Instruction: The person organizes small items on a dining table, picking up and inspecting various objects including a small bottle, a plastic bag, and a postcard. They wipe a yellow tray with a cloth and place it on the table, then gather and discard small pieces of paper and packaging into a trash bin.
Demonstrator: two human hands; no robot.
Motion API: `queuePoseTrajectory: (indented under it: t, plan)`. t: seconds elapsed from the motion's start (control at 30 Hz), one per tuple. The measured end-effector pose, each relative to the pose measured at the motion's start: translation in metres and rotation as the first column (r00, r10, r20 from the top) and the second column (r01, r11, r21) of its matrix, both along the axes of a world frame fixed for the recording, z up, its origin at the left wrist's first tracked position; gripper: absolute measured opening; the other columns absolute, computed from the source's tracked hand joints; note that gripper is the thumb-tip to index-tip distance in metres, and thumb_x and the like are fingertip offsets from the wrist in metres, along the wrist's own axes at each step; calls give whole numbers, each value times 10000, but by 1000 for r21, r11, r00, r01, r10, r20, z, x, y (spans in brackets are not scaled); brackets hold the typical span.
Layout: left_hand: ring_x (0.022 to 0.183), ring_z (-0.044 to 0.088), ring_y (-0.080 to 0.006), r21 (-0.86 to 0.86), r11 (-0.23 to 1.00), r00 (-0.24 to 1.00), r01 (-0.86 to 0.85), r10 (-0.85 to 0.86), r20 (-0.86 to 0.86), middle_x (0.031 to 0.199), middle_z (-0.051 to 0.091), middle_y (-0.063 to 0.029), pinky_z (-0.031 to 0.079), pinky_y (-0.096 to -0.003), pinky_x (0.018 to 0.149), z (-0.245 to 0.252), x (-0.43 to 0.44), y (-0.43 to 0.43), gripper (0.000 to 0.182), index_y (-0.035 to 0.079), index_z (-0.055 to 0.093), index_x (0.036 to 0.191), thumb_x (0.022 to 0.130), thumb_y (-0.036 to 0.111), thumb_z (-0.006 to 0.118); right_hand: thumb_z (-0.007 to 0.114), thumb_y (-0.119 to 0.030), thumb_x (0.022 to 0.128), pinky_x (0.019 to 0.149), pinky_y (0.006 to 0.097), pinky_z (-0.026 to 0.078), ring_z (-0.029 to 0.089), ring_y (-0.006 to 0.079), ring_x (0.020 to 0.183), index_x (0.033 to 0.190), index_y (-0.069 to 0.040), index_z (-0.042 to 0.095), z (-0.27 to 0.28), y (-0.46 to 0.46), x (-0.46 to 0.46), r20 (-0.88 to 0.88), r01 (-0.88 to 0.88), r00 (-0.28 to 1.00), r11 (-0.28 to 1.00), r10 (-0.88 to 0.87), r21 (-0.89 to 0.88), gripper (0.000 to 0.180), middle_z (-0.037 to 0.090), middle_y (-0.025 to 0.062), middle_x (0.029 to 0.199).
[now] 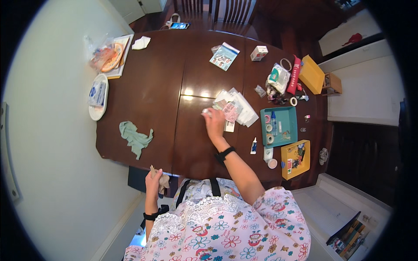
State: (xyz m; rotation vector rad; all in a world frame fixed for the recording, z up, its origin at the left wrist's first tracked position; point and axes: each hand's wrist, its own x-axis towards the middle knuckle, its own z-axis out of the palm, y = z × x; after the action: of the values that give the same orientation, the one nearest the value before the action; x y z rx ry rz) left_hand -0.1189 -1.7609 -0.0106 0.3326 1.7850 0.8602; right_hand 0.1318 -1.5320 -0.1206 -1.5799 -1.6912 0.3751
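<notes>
My left hand is at the table's near edge, its fingers closed on a crumpled beige cloth. Over the middle of the table, my right hand pinches a small white object, too small to identify. Just beyond its knuckles lies a loose pile of flat clear and white plastic packets, with a pink patterned packet on top. A white card with dark marks sticks out below the pile. A frayed green cloth rests on the dark wooden table at left.
At right stand a teal tray with tape rolls and a blue spray bottle, and a yellow bin of small items. A small tube lies nearer me. A white oval dish sits by the left wall, a white box farther back.
</notes>
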Motion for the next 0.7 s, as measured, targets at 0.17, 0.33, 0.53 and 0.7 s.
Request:
queuePoseTrajectory:
  t: [0.17, 0.33, 0.53, 0.7]
  plan:
    - [707, 554, -96, 3, 998, 997, 62, -62, 42, 787, 606, -11, 447, -267, 666, -3, 12, 24, 208, 40, 614, 868, 867, 225, 708, 678, -200, 861, 872, 427, 432, 547, 311, 992, 1023, -62, 646, 6, 0, 82, 150, 347, 928, 938, -341, -15, 215, 599, 96, 976]
    - [686, 561, -95, 75, 982, 985, 173, -174, 9, 763, 611, -9, 450, -264, 647, 11, 32, 49, 193, 31, 623, 855, 862, 203, 708, 660, -233, 878, 893, 429, 424, 539, 294, 1017, 1013, -88, 654, -10, -1, 114, 256, 438, 881, 890, -398, -123, 198, 586, 74, 1016]
    - [695, 570, -96, 87, 966, 970, 243, -243, -15, 769, 622, -21, 453, -266, 630, 13, 44, 63, 204, 18, 629, 855, 859, 207, 705, 678, -283, 857, 892, 433, 425, 551, 306, 1008, 1011, -75, 655, -28, 4, 123, 251, 420, 897, 877, -363, -232, 260, 616, 99, 1007]
    - [689, 561, -95, 89, 950, 954, 298, -294, -59, 764, 624, -21, 452, -270, 630, 5, 47, 67, 247, 11, 628, 858, 844, 241, 717, 669, -269, 870, 850, 436, 438, 567, 327, 966, 1002, -48, 648, -37, 4, 129, 160, 422, 906, 869, -393, -256, 258, 624, 120, 988]
